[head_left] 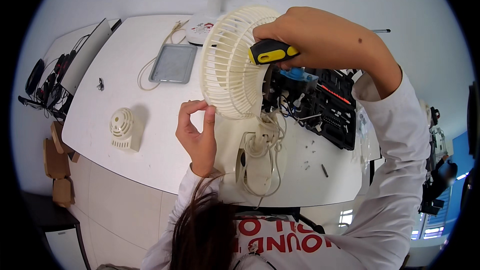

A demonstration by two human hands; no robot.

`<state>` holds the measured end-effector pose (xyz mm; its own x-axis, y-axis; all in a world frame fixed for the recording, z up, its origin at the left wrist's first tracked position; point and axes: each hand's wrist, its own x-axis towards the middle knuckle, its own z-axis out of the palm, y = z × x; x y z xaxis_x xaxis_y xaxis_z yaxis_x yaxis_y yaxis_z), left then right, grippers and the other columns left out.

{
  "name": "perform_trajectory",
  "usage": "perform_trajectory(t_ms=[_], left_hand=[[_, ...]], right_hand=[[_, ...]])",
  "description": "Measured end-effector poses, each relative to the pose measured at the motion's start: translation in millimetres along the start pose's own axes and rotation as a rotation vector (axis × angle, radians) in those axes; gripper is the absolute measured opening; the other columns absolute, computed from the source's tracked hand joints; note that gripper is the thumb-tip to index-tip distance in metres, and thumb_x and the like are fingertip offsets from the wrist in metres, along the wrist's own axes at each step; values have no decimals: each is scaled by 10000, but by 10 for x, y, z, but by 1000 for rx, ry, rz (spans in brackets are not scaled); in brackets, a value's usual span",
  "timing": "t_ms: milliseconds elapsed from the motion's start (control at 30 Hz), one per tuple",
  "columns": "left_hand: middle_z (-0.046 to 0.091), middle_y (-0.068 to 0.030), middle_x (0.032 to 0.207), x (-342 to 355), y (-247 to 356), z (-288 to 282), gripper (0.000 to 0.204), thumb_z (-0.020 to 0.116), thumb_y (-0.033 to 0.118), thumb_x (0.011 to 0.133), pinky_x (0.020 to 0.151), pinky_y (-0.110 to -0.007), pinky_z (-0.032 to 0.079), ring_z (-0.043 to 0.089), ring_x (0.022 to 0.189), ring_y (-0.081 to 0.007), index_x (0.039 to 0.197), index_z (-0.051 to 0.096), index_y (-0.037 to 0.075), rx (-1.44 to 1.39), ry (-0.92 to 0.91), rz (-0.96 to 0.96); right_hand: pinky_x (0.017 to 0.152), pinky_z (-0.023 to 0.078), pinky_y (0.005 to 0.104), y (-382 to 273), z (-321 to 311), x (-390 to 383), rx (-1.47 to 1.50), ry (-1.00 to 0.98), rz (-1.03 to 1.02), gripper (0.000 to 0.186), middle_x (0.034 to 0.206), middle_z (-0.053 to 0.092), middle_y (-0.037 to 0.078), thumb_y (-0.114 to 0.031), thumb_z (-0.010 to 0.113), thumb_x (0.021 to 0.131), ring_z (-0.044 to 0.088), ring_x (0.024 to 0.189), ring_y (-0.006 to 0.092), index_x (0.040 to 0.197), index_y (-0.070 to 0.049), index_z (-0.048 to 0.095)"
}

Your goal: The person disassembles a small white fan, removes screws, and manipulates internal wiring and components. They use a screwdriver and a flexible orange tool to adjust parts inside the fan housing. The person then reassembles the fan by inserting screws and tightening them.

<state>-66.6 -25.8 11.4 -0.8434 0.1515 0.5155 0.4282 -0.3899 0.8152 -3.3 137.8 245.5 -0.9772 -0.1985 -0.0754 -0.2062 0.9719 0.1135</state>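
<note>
A cream fan grille (230, 60) with curved ribs stands tilted over the table. Thumb and forefinger of my left hand (199, 140) pinch its lower left rim. My right hand (320, 37) is closed around a screwdriver (270, 52) with a black and yellow handle, in front of the grille's upper right side. In line with the handle, a thin metal shaft end shows beyond my wrist. Below the grille lies the cream fan base (260, 177), with its coiled power cord (257, 145) on top. The middle of the fan behind my right hand is partly hidden.
An open black tool case (332, 115) lies on the right. Loose screws (307, 155) and a small dark rod (324, 171) are near it. A cream vented cover (125, 129) stands at left; a grey tray (173, 64) and a white fan stand (202, 27) are farther back.
</note>
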Motion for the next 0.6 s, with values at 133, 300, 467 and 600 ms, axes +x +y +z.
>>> perform_trajectory(t_ms=[133,300,467,600], left_hand=[[579,-51,852,1,-12,4,114,670,43,819,830,-269,388,505,841,-158,900,600,1,-7,-2,5],[579,-50,851,2,1,5,117,669,37,819,834,-268,385,504,841,-152,907,599,3,-21,-3,3],[580,-47,853,0,-18,1,117,669,35,819,837,-267,382,504,841,-151,908,600,5,-27,-3,5],[581,-45,857,-2,-20,8,112,668,34,819,842,-269,381,504,842,-151,905,600,7,-33,-2,3]], right_hand=[[702,464,432,-4,9,-27,-27,-9,-1,286,798,638,126,-50,712,698,605,804,351,937,-53,554],[703,461,440,-26,-1,-9,-17,-85,63,294,807,631,121,-61,710,704,599,820,361,939,-67,533],[707,463,435,-10,15,-9,-32,-74,48,301,806,626,115,-73,708,710,604,822,349,962,-73,542],[709,463,425,29,13,-5,43,-88,74,306,823,633,121,-76,709,716,607,815,341,974,-63,545]])
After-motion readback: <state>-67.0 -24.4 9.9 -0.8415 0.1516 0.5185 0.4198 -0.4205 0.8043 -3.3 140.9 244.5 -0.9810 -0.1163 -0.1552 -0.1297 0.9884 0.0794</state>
